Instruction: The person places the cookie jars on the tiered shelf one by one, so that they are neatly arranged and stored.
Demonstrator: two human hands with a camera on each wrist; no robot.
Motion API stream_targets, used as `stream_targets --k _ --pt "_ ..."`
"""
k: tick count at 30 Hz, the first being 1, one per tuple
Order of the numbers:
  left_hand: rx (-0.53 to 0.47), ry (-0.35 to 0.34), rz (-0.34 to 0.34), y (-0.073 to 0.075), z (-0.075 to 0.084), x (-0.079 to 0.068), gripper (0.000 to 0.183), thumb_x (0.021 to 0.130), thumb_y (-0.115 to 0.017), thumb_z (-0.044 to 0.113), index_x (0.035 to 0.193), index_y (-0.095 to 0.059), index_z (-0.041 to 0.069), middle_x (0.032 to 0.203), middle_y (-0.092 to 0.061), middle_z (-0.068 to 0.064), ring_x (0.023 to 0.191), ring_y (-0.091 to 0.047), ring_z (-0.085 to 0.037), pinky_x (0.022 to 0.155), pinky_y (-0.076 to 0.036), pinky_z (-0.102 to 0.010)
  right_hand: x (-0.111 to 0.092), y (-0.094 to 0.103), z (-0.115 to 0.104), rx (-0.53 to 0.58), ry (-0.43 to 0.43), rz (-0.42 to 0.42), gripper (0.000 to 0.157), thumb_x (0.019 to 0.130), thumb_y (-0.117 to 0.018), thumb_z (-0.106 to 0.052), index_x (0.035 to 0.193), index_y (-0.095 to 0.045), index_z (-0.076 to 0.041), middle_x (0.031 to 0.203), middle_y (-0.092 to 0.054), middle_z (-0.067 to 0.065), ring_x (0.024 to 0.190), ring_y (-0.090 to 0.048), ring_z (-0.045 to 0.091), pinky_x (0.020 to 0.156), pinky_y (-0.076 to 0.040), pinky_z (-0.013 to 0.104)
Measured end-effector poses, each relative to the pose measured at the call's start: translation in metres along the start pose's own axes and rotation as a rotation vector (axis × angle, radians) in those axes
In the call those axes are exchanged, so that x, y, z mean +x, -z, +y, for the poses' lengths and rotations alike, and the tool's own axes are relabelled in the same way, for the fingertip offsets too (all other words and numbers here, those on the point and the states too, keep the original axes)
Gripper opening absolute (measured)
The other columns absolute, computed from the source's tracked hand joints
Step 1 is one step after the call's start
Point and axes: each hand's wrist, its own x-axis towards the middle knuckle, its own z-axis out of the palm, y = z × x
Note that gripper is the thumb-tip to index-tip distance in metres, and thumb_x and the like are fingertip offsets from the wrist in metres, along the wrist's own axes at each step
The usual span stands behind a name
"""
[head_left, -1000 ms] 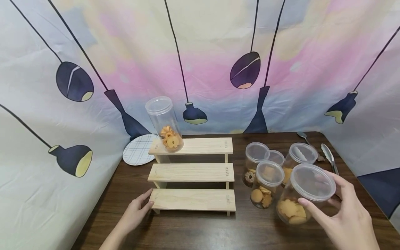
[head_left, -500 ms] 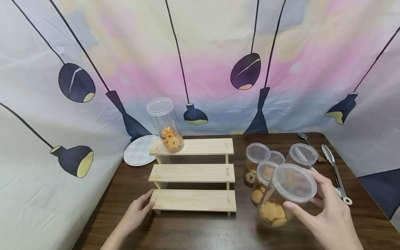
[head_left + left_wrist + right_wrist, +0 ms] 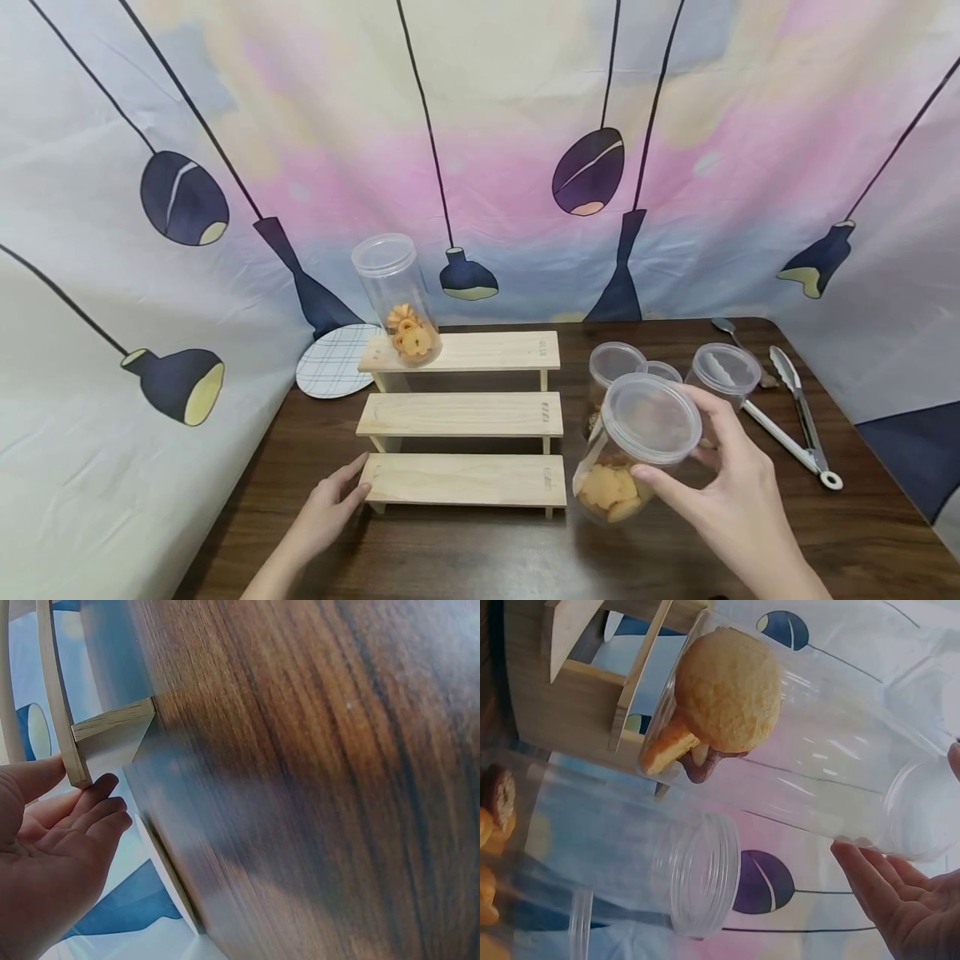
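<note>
My right hand (image 3: 723,492) grips a clear plastic cookie jar (image 3: 651,421) near its lid, thumb on the near side and fingers round the far side. The jar is tilted, with several cookies at its bottom. In the right wrist view the jar (image 3: 817,750) shows a round golden cookie (image 3: 727,690) and a darker piece below it. My left hand (image 3: 327,506) holds the left end of the lowest step of a three-tier wooden stand (image 3: 465,481); in the left wrist view thumb and fingers lie on either side of the board's end (image 3: 73,761).
A tall jar of cookies (image 3: 397,300) stands on the top step at left. More lidded jars (image 3: 617,367) cluster right of the stand, partly hidden behind the held jar. Metal tongs (image 3: 806,417) and a spoon (image 3: 726,327) lie farther right. A checked plate (image 3: 333,367) leans behind the stand.
My right hand has carried the cookie jar leftward, in front of the other jars and closer to the stand. The tongs have come into fuller view. My left hand stays at the lowest step.
</note>
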Motion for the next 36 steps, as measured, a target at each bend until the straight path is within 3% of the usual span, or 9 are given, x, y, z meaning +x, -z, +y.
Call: stream_targets --k 5,15,22,36 --pt "-0.006 -0.005 0.002 0.001 0.001 -0.001 0.048 0.098 -0.057 0.011 0.139 -0.042 -0.011 0.139 -0.043 -0.029 0.129 -0.039 -0.042 0.103 -0.033 -0.054 0.009 -0.008 -0.004 0.035 0.037 -0.003 0.094 0.061 -0.093 -0.013 0.141 -0.046 -0.025 0.130 -0.053 -0.005 0.107 -0.055 0.000 0.080 -0.044 0.007" --pt "0.014 -0.007 0.001 0.002 0.002 -0.001 0.049 0.098 -0.057 0.013 0.138 -0.042 -0.011 0.138 -0.044 -0.030 0.128 -0.040 -0.043 0.102 -0.034 -0.056 0.032 -0.023 -0.007 0.048 0.132 -0.034 0.090 0.064 -0.092 -0.022 0.141 -0.046 -0.027 0.121 -0.058 -0.007 0.105 -0.058 0.009 0.079 -0.048 0.013" --pt "0.007 -0.017 -0.003 0.002 0.000 0.000 0.049 0.098 -0.057 0.011 0.138 -0.042 -0.012 0.139 -0.043 -0.029 0.129 -0.039 -0.042 0.104 -0.032 -0.055 0.050 -0.032 -0.007 0.105 0.190 -0.005 0.088 0.064 -0.092 -0.016 0.139 -0.048 -0.023 0.126 -0.056 -0.005 0.107 -0.058 0.015 0.079 -0.051 0.016" --pt "0.016 0.006 -0.009 0.003 0.000 0.001 0.049 0.098 -0.057 0.012 0.138 -0.042 -0.011 0.139 -0.043 -0.029 0.130 -0.038 -0.042 0.105 -0.030 -0.056 0.089 -0.054 -0.023 0.221 0.173 -0.040 0.076 0.071 -0.087 -0.030 0.136 -0.048 -0.034 0.117 -0.059 -0.010 0.104 -0.058 0.008 0.082 -0.053 0.027"
